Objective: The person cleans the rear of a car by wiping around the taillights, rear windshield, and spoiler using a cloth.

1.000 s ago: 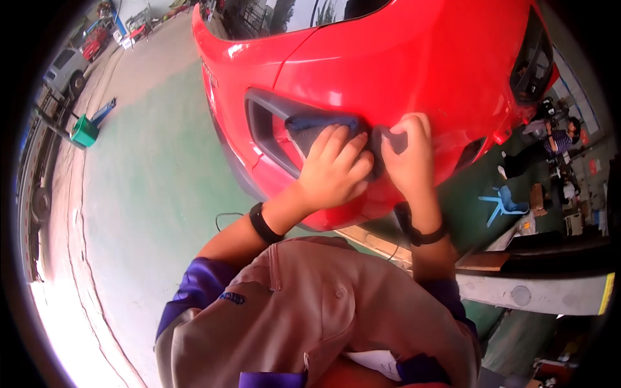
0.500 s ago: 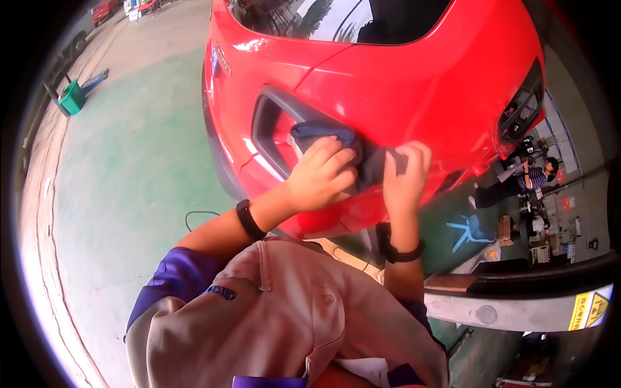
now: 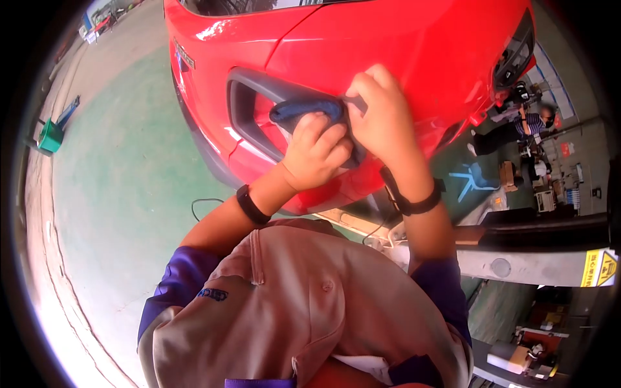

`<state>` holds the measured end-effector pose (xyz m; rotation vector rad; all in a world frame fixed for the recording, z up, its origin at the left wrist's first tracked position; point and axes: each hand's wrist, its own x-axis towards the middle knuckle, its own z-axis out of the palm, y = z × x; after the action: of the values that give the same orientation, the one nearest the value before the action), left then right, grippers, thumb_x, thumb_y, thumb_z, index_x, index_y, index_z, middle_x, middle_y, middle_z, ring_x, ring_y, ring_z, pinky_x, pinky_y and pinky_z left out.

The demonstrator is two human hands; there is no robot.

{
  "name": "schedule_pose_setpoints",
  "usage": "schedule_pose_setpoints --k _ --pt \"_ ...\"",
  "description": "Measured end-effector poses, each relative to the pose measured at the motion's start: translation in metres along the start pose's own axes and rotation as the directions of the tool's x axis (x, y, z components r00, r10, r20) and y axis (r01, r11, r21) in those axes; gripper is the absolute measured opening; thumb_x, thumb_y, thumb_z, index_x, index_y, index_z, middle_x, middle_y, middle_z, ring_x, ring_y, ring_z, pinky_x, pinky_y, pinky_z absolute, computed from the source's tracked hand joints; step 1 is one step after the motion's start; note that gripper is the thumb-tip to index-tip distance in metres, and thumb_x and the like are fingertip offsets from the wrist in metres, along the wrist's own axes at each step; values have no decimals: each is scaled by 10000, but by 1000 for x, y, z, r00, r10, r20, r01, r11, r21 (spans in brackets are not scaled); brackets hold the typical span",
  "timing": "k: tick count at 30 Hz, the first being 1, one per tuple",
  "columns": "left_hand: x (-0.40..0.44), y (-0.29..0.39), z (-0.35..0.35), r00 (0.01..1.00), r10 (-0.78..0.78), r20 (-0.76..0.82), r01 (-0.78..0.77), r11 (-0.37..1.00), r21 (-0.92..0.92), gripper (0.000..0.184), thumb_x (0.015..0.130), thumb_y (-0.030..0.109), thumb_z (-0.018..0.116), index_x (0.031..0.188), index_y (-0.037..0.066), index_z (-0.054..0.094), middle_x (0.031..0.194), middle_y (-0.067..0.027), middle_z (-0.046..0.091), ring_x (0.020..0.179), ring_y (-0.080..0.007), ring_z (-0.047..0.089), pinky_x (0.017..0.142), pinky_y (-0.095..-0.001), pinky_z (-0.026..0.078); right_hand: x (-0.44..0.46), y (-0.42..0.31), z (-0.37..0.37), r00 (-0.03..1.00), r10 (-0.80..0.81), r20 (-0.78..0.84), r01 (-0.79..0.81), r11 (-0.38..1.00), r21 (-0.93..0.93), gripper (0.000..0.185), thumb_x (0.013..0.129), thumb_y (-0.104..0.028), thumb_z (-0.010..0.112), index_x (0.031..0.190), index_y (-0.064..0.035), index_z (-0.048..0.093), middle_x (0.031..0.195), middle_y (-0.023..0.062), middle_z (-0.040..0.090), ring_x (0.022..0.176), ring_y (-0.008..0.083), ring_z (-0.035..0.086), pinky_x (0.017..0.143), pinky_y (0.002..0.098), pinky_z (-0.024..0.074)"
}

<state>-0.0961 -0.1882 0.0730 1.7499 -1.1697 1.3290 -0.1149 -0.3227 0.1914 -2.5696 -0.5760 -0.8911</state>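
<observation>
A folded dark blue and grey cloth is bunched against a red car, beside a dark trim frame on its body. My left hand grips the cloth from below, fingers curled over its front. Close by on the right, my right hand is closed, with thumb and fingers pinched at the cloth's right edge. My fingers partly hide that edge. Both wrists wear dark bands.
A metal lift arm with a yellow warning label crosses at the right. Beyond it are a blue stool and a person in a striped top. A green bin stands on the floor at far left.
My right hand has moved up and left, closer to my left hand, with its back turned more toward me. The view has shifted, and the car appears further left and higher.
</observation>
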Motion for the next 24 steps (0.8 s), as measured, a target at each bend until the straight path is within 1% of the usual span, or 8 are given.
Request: schedule_pose_setpoints --k 2,3,4,10,16,20,21,24 --pt "5 2 -9 998 -27 54 28 999 -18 343 622 249 718 905 85 616 1134 -106 557 1030 -339 526 903 -502 455 -8 6 1 995 86 -53 -88 995 -38 220 695 -30 707 812 -71 526 876 97 534 832 344 583 687 448 495" --pt "3 -2 -9 996 17 90 -16 1000 -12 418 649 324 765 952 73 624 1181 -133 533 1063 -369 484 897 -535 442 -12 5 1 986 149 -70 -153 987 -50 226 690 -44 716 811 -73 527 871 96 536 823 345 587 679 450 497" --pt "2 -3 -10 994 14 105 -12 1000 -24 416 642 316 766 947 71 625 1181 -133 533 1059 -370 487 899 -532 443 -16 5 2 974 212 -85 -217 974 -60 234 685 -58 724 810 -75 527 865 94 538 814 345 591 672 451 499" --pt "11 3 -17 988 -25 152 32 999 -43 403 602 249 757 935 64 628 1188 -147 532 1061 -385 495 919 -532 443 -39 22 0 947 260 -189 -258 965 35 245 698 -75 737 816 -57 523 838 114 548 801 366 589 667 447 491" --pt "8 20 -16 978 -86 192 78 996 48 414 592 224 748 957 69 628 1205 -160 522 1129 -419 484 999 -568 420 -69 40 7 897 290 -335 -278 957 85 243 691 -29 710 811 -26 498 827 155 529 794 392 557 695 453 464" --pt "3 24 -7 972 -44 230 22 995 95 443 589 227 752 984 77 620 1222 -159 513 1154 -419 476 1020 -581 402 -94 51 24 833 345 -433 -332 937 107 246 683 -3 690 797 -16 473 809 164 507 802 392 534 719 456 446" --pt "2 25 -6 972 -43 229 20 994 105 448 588 230 755 987 79 619 1224 -157 512 1159 -416 473 1021 -582 400 -102 56 30 825 357 -438 -329 934 140 255 680 1 686 803 -19 464 817 162 504 798 394 527 718 455 442" --pt "0 25 -3 974 -31 226 4 993 115 462 584 240 763 995 86 618 1229 -150 510 1175 -411 463 1023 -585 397 -126 56 46 828 376 -416 -377 923 83 274 680 8 680 844 -31 463 846 168 505 815 401 532 721 460 436"
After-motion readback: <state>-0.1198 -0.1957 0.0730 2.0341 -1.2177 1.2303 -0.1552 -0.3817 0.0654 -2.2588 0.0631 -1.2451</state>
